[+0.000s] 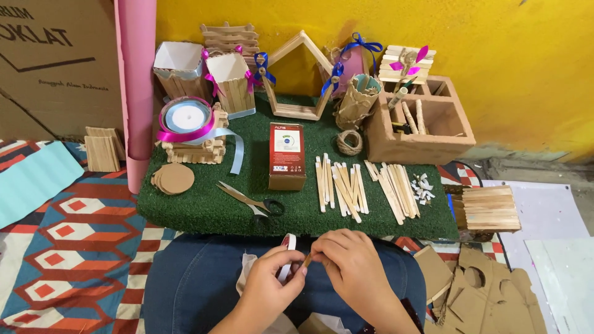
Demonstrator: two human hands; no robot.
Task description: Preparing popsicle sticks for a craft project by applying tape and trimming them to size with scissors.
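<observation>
My left hand [270, 279] holds a white roll of tape [288, 252] upright over my lap. My right hand [348, 261] pinches a short wooden stick [307, 260] right beside the roll, fingers closed on it. Both hands meet above my blue jeans [185, 284]. Just beyond them lies a green turf mat [204, 207] with loose wooden craft sticks [362, 184], black-handled scissors [252, 200] and a red and brown box [288, 155].
On the mat stand stick-built pots [232, 83], a stick house frame [301, 74], a ribbon spool [185, 117], a twine ball [349, 142] and cardboard discs [173, 178]. A clay-coloured organiser [421, 124] sits right. Cardboard scraps [482, 291] lie on the patterned rug [68, 247].
</observation>
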